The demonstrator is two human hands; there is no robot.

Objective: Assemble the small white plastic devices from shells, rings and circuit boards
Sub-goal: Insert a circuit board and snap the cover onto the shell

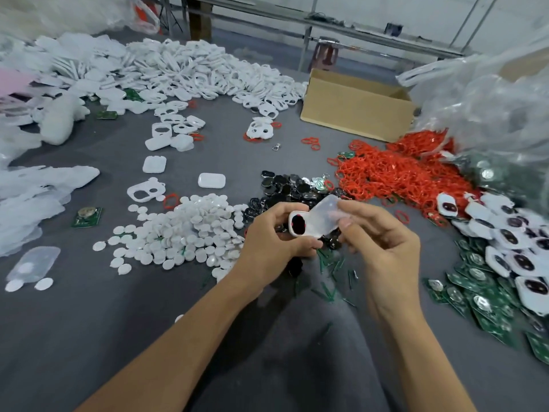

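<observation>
Head cam: both hands are raised over the grey table (118, 337), near ctr. Left hand (276, 236) grips a white shell (309, 230) w/ a dark oval opening, fingers curled round it. Right hand (383, 242) pinches a clear cover (325, 214) btwn thumb & fingers, its lower edge touching the shell. White discs (190, 233) are piled just left, black parts (285, 185) behind. Red rings (395, 173) are heaped at right w/ green circuit boards (490, 295) nearer; cardboard box (356, 105) at back.
</observation>
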